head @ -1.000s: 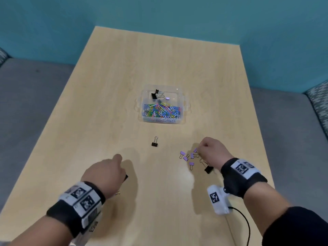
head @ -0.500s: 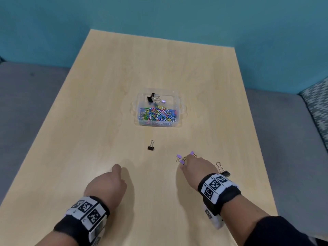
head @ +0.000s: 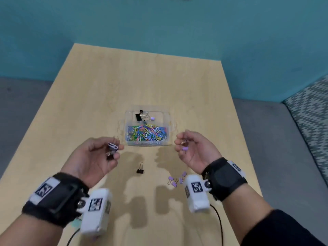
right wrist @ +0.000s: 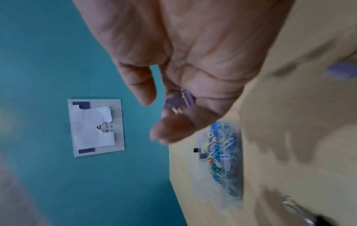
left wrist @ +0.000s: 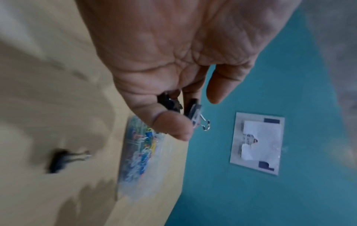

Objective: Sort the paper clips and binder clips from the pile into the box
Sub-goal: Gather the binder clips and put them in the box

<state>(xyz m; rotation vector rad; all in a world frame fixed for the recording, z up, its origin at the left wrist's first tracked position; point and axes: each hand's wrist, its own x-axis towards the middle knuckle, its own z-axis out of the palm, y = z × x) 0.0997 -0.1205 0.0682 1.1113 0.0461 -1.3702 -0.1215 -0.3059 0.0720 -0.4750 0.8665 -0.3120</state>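
Note:
A clear plastic box (head: 169,119) sits mid-table, its near part full of coloured paper clips (head: 147,133) and its far part holding binder clips (head: 141,115). My left hand (head: 106,150) is raised palm-up just left of the box, fingers curled round black binder clips (head: 112,147) (left wrist: 193,111). My right hand (head: 184,144) hovers palm-up right of the box, holding small purple binder clips (head: 185,148) (right wrist: 181,100). One black binder clip (head: 140,169) lies on the table between the hands. Several purple binder clips (head: 174,181) lie near my right wrist.
The light wooden table (head: 106,89) stands against a teal wall (head: 159,29). Grey seating (head: 276,139) runs along both sides, with a patterned cushion (head: 312,110) at right. A torn paper notice (left wrist: 257,143) hangs on the wall.
Both hands have lifted off the table, turned palm-up and moved forward toward the box, each carrying binder clips picked from the table. The head view has tilted nearer.

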